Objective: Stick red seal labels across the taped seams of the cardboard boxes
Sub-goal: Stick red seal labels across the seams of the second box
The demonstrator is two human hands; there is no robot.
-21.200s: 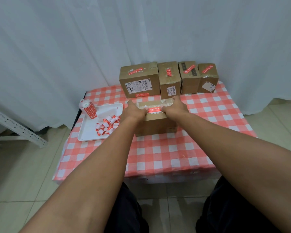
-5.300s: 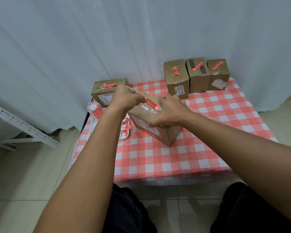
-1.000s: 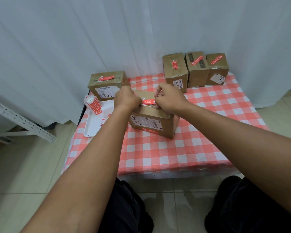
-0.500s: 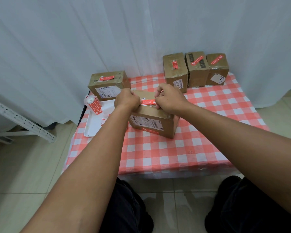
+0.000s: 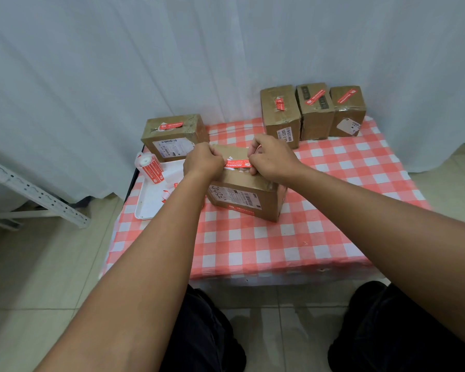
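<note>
A brown cardboard box (image 5: 246,196) lies flat in the middle of the red-checked table (image 5: 279,245). A red seal label (image 5: 238,164) stretches across its taped top seam. My left hand (image 5: 203,161) holds the label's left end with curled fingers. My right hand (image 5: 271,159) holds the right end the same way, knuckles up. Both hands rest on the box top and hide the label's tips.
Another labelled box (image 5: 172,136) stands at the back left; three labelled boxes (image 5: 316,111) line the back right against the white curtain. A label roll (image 5: 149,167) and loose backing scraps lie on a white tray (image 5: 151,202). A metal rack leg (image 5: 38,194) stands left.
Five seconds ago the box was tilted up in my hands; it lies flat now. Over the last second both hands have stayed at the label's ends, barely moving.
</note>
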